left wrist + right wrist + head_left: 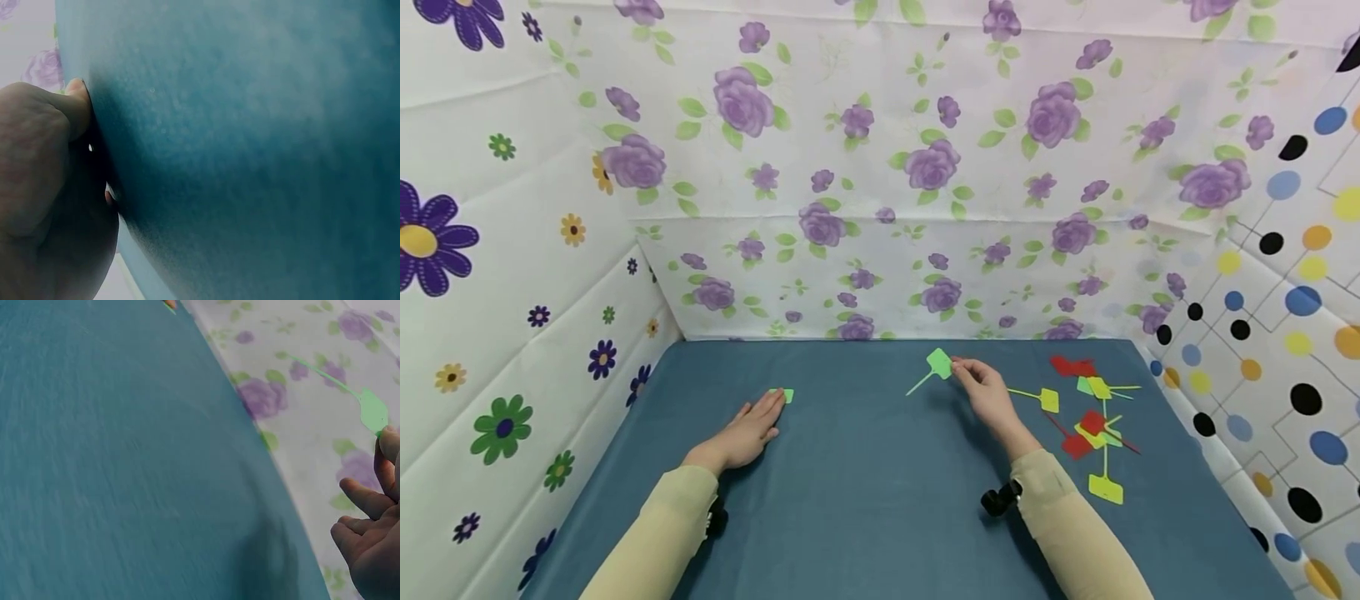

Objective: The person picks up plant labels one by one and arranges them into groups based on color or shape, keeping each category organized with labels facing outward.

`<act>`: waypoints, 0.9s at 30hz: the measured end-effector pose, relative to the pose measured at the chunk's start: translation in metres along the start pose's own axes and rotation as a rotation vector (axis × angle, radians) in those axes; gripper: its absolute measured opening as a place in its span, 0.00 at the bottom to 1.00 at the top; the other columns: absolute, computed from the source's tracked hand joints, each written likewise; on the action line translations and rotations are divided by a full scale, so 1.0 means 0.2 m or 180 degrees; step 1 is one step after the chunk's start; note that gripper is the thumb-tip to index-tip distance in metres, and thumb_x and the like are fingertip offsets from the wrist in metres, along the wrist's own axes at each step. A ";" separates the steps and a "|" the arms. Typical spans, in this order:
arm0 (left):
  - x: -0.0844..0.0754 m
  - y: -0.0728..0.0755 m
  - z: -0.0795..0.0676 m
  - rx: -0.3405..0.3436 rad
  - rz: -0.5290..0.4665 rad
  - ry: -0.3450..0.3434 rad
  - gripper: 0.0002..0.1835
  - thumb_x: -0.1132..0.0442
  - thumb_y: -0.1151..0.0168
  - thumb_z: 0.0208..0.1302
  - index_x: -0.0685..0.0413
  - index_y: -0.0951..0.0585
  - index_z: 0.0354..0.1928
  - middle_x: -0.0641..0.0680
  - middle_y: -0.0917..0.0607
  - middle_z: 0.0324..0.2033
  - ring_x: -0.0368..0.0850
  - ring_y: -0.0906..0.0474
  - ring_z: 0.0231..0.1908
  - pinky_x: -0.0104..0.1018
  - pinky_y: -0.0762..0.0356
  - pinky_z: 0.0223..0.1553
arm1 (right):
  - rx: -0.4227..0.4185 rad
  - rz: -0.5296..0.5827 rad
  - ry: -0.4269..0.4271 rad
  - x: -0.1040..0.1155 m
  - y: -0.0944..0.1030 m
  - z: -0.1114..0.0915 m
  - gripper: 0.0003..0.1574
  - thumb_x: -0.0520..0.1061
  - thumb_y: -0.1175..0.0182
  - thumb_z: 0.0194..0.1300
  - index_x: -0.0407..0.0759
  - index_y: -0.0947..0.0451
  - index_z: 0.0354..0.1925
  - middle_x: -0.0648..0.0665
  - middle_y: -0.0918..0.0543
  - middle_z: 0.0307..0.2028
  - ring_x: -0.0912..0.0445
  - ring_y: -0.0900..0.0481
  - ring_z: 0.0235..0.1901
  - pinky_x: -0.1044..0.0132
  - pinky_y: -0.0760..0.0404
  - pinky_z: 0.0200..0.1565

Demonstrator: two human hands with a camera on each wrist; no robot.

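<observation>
My right hand (988, 398) pinches one corner of a green label cable tie (939, 363) between thumb and fingertips, raised above the blue table. Its thin tail points down and to the left; the right wrist view shows the flat head (374, 411) against the floral backdrop. On the left of the table, my left hand (747, 431) lies palm down with its fingers extended. A second green label tie (788, 396) sticks out past those fingertips, the rest of it hidden beneath them. The left wrist view shows that hand low against the cloth.
At the right lies a loose group of label ties, among them a yellow one (1048, 400), red ones (1072, 367) and another yellow one (1106, 490) nearer me. Several overlap. Patterned cloth walls (880, 275) border the blue tabletop (865, 500) at the back and both sides.
</observation>
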State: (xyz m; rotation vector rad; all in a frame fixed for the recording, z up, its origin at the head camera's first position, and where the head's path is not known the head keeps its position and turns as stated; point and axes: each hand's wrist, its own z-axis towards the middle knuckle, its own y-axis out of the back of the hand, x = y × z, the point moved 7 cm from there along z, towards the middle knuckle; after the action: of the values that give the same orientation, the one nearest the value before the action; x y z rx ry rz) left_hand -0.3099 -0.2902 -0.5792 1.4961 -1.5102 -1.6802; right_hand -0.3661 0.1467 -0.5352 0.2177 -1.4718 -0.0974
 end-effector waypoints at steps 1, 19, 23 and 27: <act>0.00 0.00 0.00 -0.0002 -0.0008 0.0002 0.37 0.57 0.51 0.87 0.61 0.52 0.86 0.60 0.57 0.86 0.61 0.64 0.84 0.68 0.65 0.80 | 0.0022 -0.0010 0.0021 0.00 -0.02 0.00 0.25 0.58 0.40 0.82 0.37 0.16 0.50 0.39 0.20 0.69 0.44 0.25 0.71 0.43 0.25 0.70; 0.02 0.00 0.01 0.0053 -0.0242 0.0050 0.38 0.57 0.49 0.87 0.57 0.53 0.87 0.58 0.58 0.86 0.59 0.67 0.85 0.66 0.69 0.80 | 0.0488 -0.0298 0.0169 0.09 -0.41 0.11 0.19 0.52 0.40 0.83 0.38 0.14 0.53 0.38 0.20 0.69 0.42 0.24 0.70 0.43 0.22 0.67; 0.01 0.00 0.01 0.0027 -0.0255 0.0078 0.38 0.58 0.49 0.86 0.57 0.52 0.87 0.58 0.58 0.86 0.59 0.66 0.85 0.67 0.69 0.80 | 0.0641 -0.0364 0.0168 0.12 -0.51 0.13 0.17 0.51 0.42 0.84 0.40 0.15 0.51 0.39 0.21 0.70 0.42 0.26 0.72 0.43 0.25 0.69; -0.02 0.01 -0.01 -0.0009 -0.0279 0.0129 0.38 0.57 0.49 0.86 0.59 0.52 0.87 0.60 0.57 0.86 0.60 0.66 0.84 0.67 0.69 0.80 | 0.0774 -0.0484 0.0143 0.15 -0.61 0.14 0.16 0.51 0.43 0.85 0.42 0.15 0.49 0.40 0.23 0.73 0.41 0.29 0.74 0.42 0.26 0.70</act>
State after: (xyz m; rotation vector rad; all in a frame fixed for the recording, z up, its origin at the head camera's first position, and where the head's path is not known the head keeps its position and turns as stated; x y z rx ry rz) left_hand -0.3085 -0.2889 -0.5751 1.6065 -1.4398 -1.6894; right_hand -0.3829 0.0182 -0.5278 0.5266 -1.4198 -0.0356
